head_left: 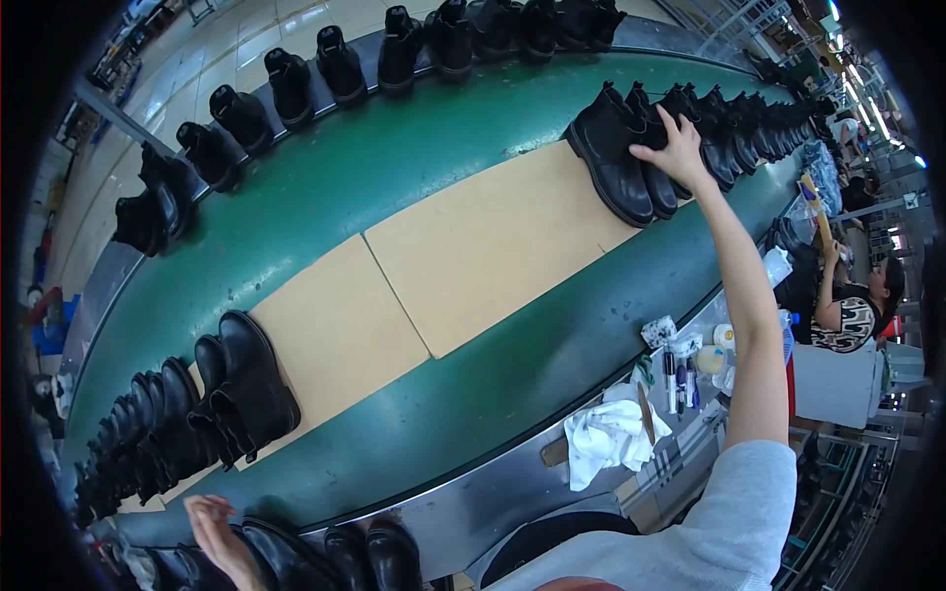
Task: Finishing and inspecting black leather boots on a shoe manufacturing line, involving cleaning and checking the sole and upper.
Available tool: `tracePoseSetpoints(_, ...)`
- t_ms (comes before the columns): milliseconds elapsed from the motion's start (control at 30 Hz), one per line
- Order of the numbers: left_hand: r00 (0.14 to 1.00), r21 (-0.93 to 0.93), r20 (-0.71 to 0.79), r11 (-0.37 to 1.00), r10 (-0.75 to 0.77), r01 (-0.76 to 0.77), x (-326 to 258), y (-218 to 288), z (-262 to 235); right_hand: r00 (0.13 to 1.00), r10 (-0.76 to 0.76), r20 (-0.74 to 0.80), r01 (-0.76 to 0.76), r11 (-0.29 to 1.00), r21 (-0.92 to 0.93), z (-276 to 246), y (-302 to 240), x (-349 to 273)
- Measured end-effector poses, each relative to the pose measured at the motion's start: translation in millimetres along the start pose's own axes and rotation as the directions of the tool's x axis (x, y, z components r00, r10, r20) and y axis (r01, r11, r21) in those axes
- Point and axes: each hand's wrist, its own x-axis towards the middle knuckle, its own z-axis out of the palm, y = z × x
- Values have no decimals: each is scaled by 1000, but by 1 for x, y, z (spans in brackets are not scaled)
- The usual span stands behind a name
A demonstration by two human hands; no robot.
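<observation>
My right hand (678,150) reaches out to the far right over a pair of black ankle boots (616,148). Its thumb and fingers are spread, and whether they touch the leather I cannot tell. At the lower left my left hand (215,527) hangs above the near edge with loosely bent fingers, holding nothing that I can see. Below it, black boots (286,557) stand along the near metal ledge. Another pair of black boots (251,379) lies on the left end of the tan cardboard sheets (493,251), toes pointing away.
A green conveyor belt (335,207) curves across, with rows of boots at both ends. More boots (399,54) line the far ledge. Near me are a white cloth (611,438), marker pens (680,384) and small jars (709,360). A person (852,305) sits at right.
</observation>
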Motion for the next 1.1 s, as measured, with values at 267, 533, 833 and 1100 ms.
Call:
tracePoseSetpoints(267, 927, 180, 279, 962, -252, 207, -115, 49, 97, 981, -95, 170, 87, 995, 55, 61, -25, 12)
tracePoseSetpoints(533, 979, 235, 201, 972, -31, -18, -149, 68, 107, 345, -937, -59, 830, 275, 486, -103, -157, -160)
tracePoseSetpoints(833, 902, 432, 349, 898, -255, 87, -206, -65, 195, -15, -976, -216, 555, -188, 810, -133, -246, -378)
tracePoseSetpoints(1100, 571, -307, 95, 521, -816, 796, -235, -91, 186, 478, -260, 839, -674, 503, 541, -38, -223, -475)
